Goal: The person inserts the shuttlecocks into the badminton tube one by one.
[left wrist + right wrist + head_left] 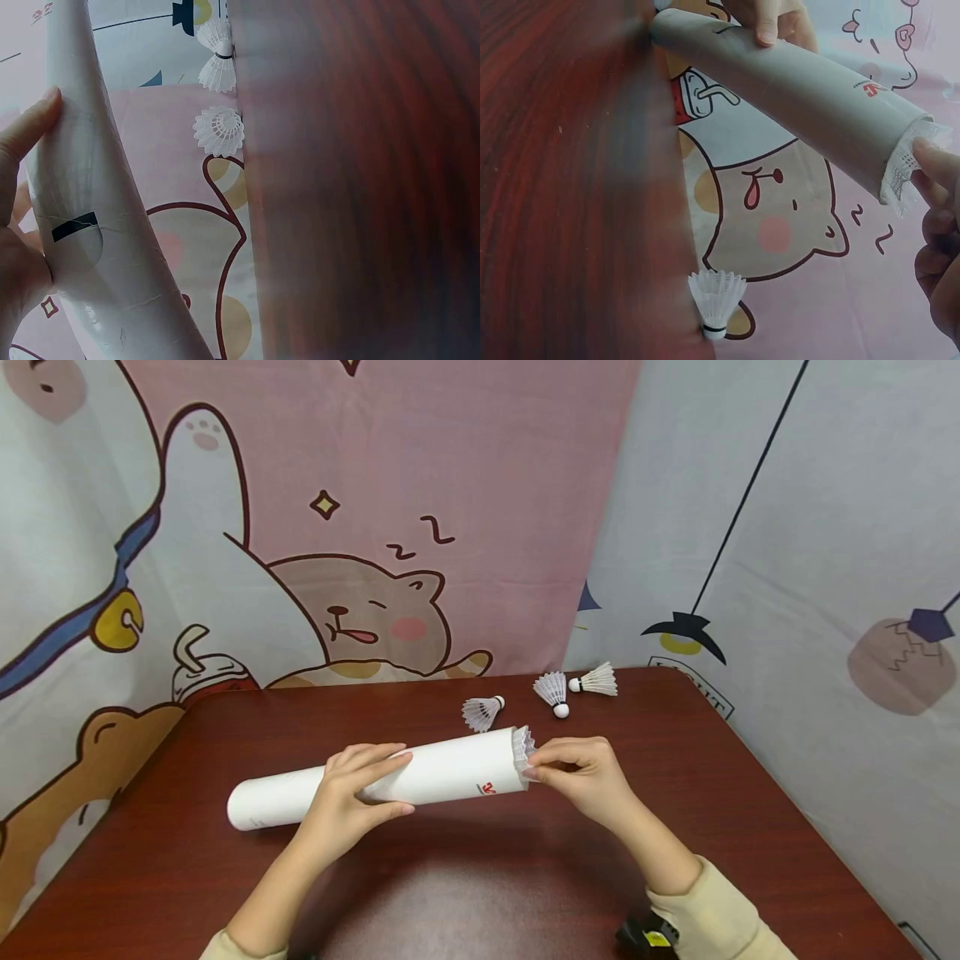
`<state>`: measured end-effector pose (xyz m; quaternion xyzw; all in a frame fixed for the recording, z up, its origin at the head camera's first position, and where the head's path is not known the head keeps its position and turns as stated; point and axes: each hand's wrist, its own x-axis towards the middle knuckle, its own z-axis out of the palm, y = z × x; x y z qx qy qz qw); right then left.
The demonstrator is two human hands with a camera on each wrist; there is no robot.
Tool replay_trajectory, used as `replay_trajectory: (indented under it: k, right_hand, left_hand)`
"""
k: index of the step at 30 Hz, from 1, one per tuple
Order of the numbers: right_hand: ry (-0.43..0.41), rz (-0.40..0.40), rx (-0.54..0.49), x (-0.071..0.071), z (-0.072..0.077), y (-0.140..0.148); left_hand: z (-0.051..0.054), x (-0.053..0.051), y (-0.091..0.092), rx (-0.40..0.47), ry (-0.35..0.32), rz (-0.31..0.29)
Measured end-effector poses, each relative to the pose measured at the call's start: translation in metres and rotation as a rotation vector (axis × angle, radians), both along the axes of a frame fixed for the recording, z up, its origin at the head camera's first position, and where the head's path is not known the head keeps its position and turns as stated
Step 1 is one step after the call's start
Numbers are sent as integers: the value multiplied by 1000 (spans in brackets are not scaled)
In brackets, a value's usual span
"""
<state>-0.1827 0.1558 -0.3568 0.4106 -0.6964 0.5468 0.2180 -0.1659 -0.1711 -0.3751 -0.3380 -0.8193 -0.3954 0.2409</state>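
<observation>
A long white shuttlecock tube (457,770) lies slanted above the table, its right end raised. My left hand (337,806) grips it around the middle, fingers over the top and thumb along the near side. From the tube's right end sticks the white skirt of a shuttlecock (522,748); its cork is hidden inside. My right hand (592,777) pinches that skirt's edge between thumb and fingers, also seen in the right wrist view, where the skirt (907,161) shows at the tube mouth.
Behind the tube on the dark red table (480,885) lie three white shuttlecocks: one at left (480,714), a middle shuttlecock (552,693) and a right-hand shuttlecock (597,680). A cartoon-printed cloth (510,527) hangs behind the table. A black device (643,935) is by the right cuff.
</observation>
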Motion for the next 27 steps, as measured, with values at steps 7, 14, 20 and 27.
replay_trajectory:
  k: [7,14,20,27]
  right_hand:
    - [-5,23,-13,0,-4,-5]
    - [-32,18,-22,1,-10,-10]
    - [-57,23,-15,2,-14,-15]
    - [-73,65,-18,0,-14,-11]
  left_hand:
    - [0,1,2,-5,-23,-16]
    - [1,2,3,-11,-20,-16]
    - [-1,2,4,-19,-12,-26]
    - [-1,1,4,-18,-10,-28]
